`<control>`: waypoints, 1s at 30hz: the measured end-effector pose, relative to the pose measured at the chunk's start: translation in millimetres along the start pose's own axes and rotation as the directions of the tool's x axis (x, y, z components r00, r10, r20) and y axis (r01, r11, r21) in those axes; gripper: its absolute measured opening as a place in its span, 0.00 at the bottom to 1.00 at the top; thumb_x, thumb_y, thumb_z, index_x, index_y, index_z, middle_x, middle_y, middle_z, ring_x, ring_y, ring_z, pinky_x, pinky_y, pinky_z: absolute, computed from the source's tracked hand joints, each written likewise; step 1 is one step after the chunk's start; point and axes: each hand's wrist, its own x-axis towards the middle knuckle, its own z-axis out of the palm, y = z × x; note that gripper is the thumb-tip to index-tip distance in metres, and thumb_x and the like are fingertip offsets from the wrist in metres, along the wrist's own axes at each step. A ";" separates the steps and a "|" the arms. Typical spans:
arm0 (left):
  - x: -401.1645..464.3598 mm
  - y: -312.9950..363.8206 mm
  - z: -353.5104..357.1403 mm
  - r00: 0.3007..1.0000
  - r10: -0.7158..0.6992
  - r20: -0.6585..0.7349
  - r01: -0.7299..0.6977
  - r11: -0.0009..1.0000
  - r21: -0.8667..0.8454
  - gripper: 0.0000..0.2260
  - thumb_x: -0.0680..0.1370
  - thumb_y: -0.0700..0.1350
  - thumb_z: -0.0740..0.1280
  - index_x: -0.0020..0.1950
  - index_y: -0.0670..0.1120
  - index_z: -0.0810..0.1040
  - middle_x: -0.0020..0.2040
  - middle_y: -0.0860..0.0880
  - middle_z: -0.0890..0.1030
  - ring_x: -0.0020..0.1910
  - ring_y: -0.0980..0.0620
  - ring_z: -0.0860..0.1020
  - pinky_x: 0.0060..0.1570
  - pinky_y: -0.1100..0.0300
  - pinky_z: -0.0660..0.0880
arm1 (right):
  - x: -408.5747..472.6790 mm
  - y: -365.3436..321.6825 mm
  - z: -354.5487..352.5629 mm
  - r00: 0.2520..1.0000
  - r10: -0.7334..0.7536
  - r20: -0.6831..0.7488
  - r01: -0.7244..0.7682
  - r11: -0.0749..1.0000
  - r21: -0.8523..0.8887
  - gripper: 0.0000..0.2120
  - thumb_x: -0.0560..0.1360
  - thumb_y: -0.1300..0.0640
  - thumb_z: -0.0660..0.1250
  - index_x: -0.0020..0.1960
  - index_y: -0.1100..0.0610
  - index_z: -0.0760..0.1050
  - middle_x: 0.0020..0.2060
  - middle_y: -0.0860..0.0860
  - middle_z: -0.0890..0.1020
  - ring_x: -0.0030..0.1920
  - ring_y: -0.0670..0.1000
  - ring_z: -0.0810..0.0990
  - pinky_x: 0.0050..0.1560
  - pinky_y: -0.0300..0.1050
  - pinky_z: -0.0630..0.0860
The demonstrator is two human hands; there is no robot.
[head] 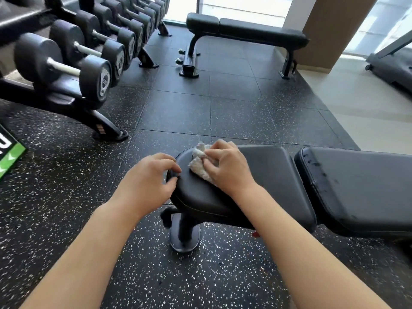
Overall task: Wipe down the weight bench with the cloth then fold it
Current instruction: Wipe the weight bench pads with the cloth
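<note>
I count two hands, one cloth and two benches from here. My right hand [229,167] lies on top of the small white terry cloth [200,162], fingers curled over it and pressing it down on the rounded near-left end of the black padded weight bench [256,175], my counter for this job. The cloth is bunched, with parts showing beyond my fingertips and below my palm. My left hand [148,179] sits at the left tip of that same seat pad, fingers and thumb curled round its edge. The bench has two pads in sight: the seat pad under my hands and a longer back pad [356,186] to the right, separated by a narrow gap and marked with dark scuffs.

A second flat black bench [245,32] stands far across the black speckled rubber floor [66,186]. On the left, a black rack of dark dumbbells [62,65] runs away from me; I count at least five pairs clearly. My forearms cover part of the seat pad's near edge and the post beneath it.
</note>
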 end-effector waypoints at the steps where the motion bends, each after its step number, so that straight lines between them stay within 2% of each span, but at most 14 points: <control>1: -0.3 0.2 -1.3 1.000 -0.012 -0.024 0.012 1.000 0.004 0.09 0.75 0.41 0.74 0.53 0.50 0.86 0.57 0.56 0.83 0.58 0.52 0.81 0.64 0.54 0.75 | -2.8 -12.9 6.1 0.999 -0.039 0.017 0.039 0.999 0.023 0.07 0.77 0.53 0.70 0.46 0.53 0.85 0.46 0.47 0.78 0.50 0.50 0.73 0.52 0.46 0.72; 5: 1.0 6.3 0.0 0.998 -0.010 -0.070 0.010 1.000 0.012 0.11 0.76 0.43 0.73 0.58 0.50 0.84 0.57 0.55 0.83 0.58 0.50 0.81 0.62 0.50 0.77 | -37.1 -25.8 2.9 0.991 -0.122 0.049 0.118 0.990 0.074 0.05 0.76 0.54 0.70 0.45 0.55 0.83 0.46 0.48 0.78 0.48 0.51 0.71 0.50 0.47 0.73; 7: 2.4 13.2 7.1 0.999 0.028 -0.041 -0.028 1.000 -0.013 0.11 0.76 0.42 0.73 0.57 0.50 0.85 0.57 0.56 0.83 0.60 0.51 0.80 0.65 0.53 0.74 | -57.3 -11.9 -11.5 0.989 -0.137 0.055 0.133 0.989 0.064 0.06 0.77 0.54 0.69 0.46 0.55 0.83 0.46 0.47 0.78 0.47 0.52 0.72 0.50 0.49 0.74; 10: 8.2 32.1 25.1 0.995 0.094 -0.017 -0.095 0.995 -0.026 0.10 0.76 0.42 0.74 0.57 0.51 0.85 0.59 0.59 0.81 0.62 0.54 0.77 0.66 0.61 0.70 | -88.8 21.5 -38.9 0.995 -0.098 0.020 0.097 0.994 0.050 0.05 0.77 0.54 0.69 0.48 0.54 0.83 0.47 0.45 0.78 0.47 0.52 0.73 0.50 0.49 0.75; 16: 17.4 86.0 73.5 0.956 0.273 0.104 -0.274 0.962 -0.008 0.10 0.76 0.44 0.74 0.56 0.51 0.86 0.61 0.57 0.82 0.64 0.53 0.75 0.67 0.61 0.70 | -136.1 90.0 -88.6 0.997 -0.001 -0.074 0.002 1.000 0.007 0.07 0.79 0.54 0.69 0.54 0.52 0.83 0.48 0.42 0.77 0.48 0.50 0.74 0.50 0.46 0.75; 22: 28.3 144.6 114.2 0.915 0.381 0.132 -0.382 0.924 -0.017 0.10 0.77 0.45 0.73 0.58 0.51 0.85 0.63 0.55 0.82 0.65 0.51 0.76 0.68 0.53 0.72 | -167.6 128.8 -127.0 0.992 -0.023 -0.127 0.020 1.000 -0.022 0.07 0.80 0.59 0.68 0.57 0.55 0.82 0.50 0.46 0.77 0.51 0.51 0.75 0.53 0.44 0.74; 26: 25.4 173.3 141.3 0.877 0.412 0.245 -0.432 0.902 0.028 0.11 0.79 0.49 0.70 0.61 0.52 0.84 0.66 0.56 0.80 0.68 0.51 0.74 0.68 0.49 0.71 | -185.9 154.6 -161.8 0.990 -0.016 -0.143 0.002 0.995 -0.101 0.07 0.81 0.59 0.68 0.57 0.54 0.81 0.51 0.45 0.76 0.51 0.50 0.74 0.54 0.41 0.73; 30: 26.4 200.4 161.7 0.863 0.431 0.264 -0.461 0.885 0.064 0.13 0.77 0.51 0.68 0.60 0.53 0.84 0.66 0.55 0.79 0.68 0.49 0.74 0.67 0.46 0.72 | -193.0 178.0 -166.2 0.997 0.040 -0.073 -0.052 0.984 -0.171 0.06 0.78 0.59 0.72 0.54 0.56 0.83 0.50 0.48 0.77 0.51 0.53 0.73 0.51 0.49 0.76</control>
